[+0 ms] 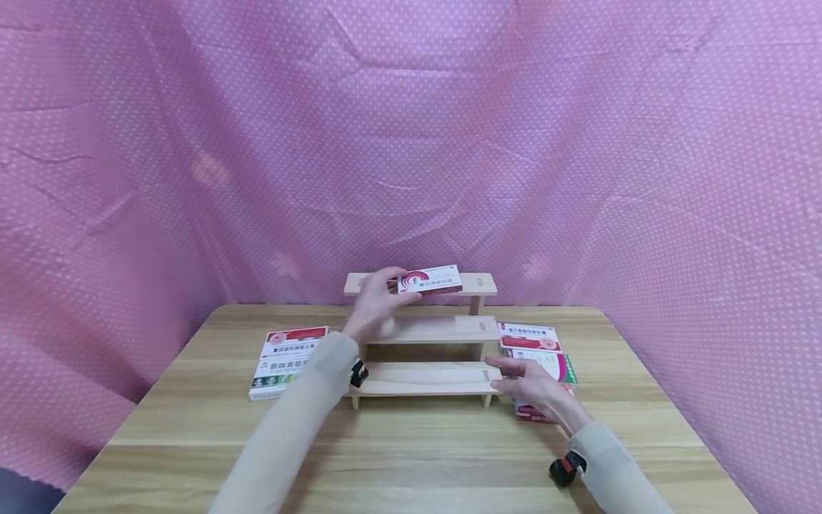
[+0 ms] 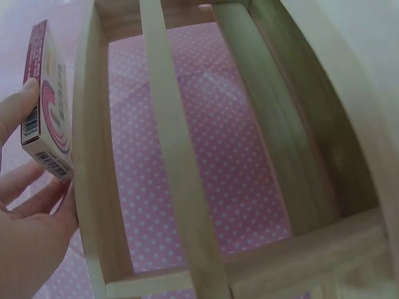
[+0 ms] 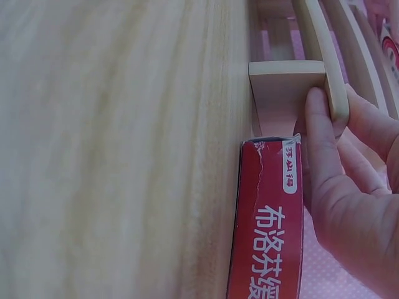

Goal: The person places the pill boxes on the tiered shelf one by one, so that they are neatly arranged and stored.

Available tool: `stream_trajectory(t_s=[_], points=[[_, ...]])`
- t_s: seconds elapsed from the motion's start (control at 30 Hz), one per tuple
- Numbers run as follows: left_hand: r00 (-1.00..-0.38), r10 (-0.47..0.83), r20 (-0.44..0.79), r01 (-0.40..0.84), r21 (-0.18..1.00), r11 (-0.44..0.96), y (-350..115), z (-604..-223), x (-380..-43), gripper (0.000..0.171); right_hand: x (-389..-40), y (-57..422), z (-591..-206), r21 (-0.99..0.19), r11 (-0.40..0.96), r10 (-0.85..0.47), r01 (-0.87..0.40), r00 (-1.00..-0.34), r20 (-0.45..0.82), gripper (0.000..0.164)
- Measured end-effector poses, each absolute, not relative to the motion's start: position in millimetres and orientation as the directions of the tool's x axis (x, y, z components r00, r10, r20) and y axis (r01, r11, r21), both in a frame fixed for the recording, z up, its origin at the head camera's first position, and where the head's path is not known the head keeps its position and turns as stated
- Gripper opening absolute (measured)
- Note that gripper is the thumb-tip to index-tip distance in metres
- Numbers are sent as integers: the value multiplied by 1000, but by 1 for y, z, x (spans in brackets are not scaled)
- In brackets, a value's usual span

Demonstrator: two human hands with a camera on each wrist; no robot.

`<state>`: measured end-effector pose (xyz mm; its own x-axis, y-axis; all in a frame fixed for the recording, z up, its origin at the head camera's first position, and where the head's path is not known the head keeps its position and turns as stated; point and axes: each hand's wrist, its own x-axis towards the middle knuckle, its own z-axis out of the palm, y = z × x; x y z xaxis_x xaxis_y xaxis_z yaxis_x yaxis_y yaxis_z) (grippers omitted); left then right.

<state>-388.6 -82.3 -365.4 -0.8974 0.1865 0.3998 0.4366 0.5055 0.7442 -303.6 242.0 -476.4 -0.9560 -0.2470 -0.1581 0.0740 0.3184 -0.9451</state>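
Observation:
My left hand (image 1: 377,300) pinches a white and dark red medicine box (image 1: 429,280) by its left end, at the top tier of a three-tier wooden shelf rack (image 1: 424,378). In the left wrist view, the thumb lies on one side of the box and the fingers are below it, beside the rack's top board. The box appears tilted, and whether it touches the board I cannot tell. At the rack's lower right, my right hand (image 1: 529,385) grips the end of the bottom board, with fingertips against the wood in the right wrist view.
Left of the rack lie flat medicine boxes (image 1: 277,368), partly behind my left sleeve. Several more medicine boxes (image 1: 529,339) lie right of it, including a red box (image 3: 268,218) beside my right hand. A pink dotted cloth (image 1: 411,143) hangs behind the wooden table (image 1: 411,457).

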Motion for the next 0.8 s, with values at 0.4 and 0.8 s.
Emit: stream_trajectory(t_s=[0.4, 0.8], points=[[-879, 295, 373, 476, 665, 575, -55, -364, -403, 52, -300, 240, -471, -945, 315, -253, 92, -951, -177, 55], [-876, 322, 359, 481, 602, 637, -35, -358, -404, 55, -300, 241, -475, -954, 279, -256, 105, -950, -179, 57]])
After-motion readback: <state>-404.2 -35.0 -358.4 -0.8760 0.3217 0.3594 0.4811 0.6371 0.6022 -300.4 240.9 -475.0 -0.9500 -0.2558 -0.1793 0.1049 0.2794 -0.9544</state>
